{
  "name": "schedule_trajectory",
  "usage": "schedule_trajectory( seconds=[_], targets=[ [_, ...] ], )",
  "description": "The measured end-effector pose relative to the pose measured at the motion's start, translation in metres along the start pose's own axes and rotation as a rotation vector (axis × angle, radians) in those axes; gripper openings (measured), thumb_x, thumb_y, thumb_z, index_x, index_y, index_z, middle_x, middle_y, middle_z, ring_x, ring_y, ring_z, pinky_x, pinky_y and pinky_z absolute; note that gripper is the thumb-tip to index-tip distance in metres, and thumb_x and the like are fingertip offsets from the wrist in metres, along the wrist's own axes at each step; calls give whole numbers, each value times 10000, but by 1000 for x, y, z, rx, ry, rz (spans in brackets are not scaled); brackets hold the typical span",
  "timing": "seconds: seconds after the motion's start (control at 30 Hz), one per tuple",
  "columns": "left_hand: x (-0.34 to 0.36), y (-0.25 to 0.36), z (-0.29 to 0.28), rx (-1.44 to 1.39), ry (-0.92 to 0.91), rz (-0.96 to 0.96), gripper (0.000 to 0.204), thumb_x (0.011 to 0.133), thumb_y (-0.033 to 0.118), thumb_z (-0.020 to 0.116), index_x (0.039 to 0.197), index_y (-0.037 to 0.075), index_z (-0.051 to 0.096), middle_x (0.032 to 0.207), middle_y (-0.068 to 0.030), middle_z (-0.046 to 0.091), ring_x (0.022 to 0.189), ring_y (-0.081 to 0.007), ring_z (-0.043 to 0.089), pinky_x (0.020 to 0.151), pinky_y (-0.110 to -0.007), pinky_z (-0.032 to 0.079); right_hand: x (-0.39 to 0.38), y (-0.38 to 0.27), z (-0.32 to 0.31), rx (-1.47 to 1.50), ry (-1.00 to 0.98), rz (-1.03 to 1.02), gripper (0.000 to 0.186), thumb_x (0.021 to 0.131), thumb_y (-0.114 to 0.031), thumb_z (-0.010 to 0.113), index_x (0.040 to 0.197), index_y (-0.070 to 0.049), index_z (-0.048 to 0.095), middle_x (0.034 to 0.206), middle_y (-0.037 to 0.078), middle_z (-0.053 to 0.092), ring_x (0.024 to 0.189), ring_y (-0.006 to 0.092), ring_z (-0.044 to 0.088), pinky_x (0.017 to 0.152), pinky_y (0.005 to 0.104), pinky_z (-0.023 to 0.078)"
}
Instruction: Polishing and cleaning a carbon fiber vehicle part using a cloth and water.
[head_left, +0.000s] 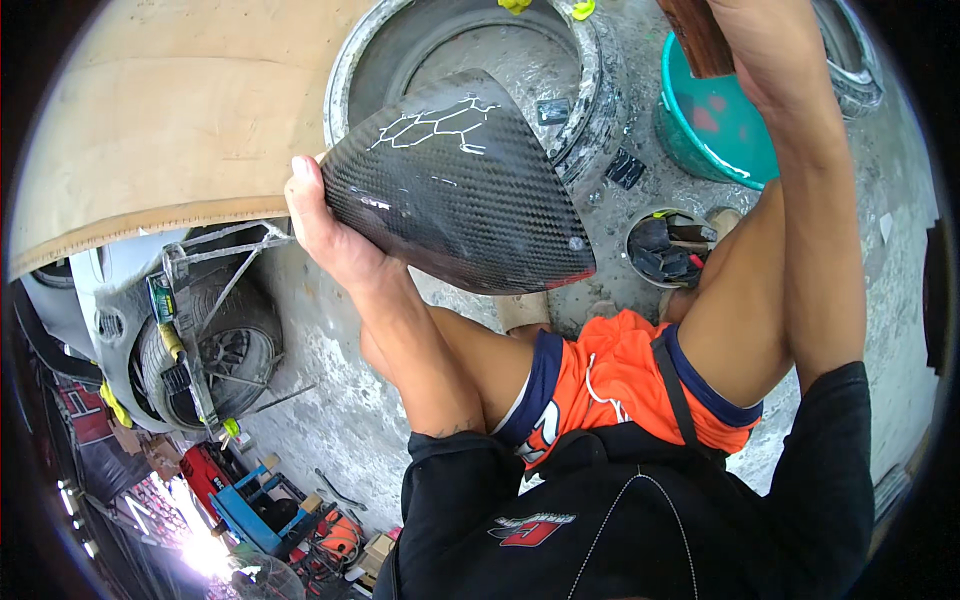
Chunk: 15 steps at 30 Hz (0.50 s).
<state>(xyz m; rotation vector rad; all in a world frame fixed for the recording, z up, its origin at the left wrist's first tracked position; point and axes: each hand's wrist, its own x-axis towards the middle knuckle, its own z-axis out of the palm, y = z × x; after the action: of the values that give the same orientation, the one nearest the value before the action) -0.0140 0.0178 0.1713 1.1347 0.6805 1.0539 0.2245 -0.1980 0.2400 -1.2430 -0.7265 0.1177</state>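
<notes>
My left hand (338, 225) grips the left edge of a glossy carbon fibre shell (460, 210), rounded triangular in shape, with white line markings on its upper part. The shell is held over a large round grey metal ring (355, 50). At the top right, my right hand (765, 45) is closed on a dark brown block (688, 35), partly out of frame, above a teal bucket (680, 135) of liquid. A small round container (634, 250) holding dark pieces stands on the floor between my feet and the bucket.
A curved wooden board (150, 100) spans the upper left. Below it are a car body part, a tyre (250, 330) and a metal stand (205, 300). Red and blue equipment (255, 500) lies at the lower left, beside a bright light. Dark small pads (625, 168) lie on the mottled floor.
</notes>
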Motion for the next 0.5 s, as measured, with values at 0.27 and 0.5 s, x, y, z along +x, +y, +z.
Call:
schedule_trajectory(
  seconds=[0.27,0.5],
  targets=[
    [-3,-1,-11,-51,-156,140,262,1019,233,559,1057,-24,590,1049,-185,675,967,-229,643,921,-378,514,-4,-4,2,8,-8,34,325,895,-46,753,1198,26,660,1016,69,724,862,101,682,794,253,564],
    [-19,8,4,73,-204,447,306,957,192,567,1117,-69,571,1141,-265,663,1033,-265,632,998,-412,482,-7,-6,5,-2,8,58,343,892,-51,762,1208,26,651,1028,74,723,877,111,686,799,254,564]
  ],
)
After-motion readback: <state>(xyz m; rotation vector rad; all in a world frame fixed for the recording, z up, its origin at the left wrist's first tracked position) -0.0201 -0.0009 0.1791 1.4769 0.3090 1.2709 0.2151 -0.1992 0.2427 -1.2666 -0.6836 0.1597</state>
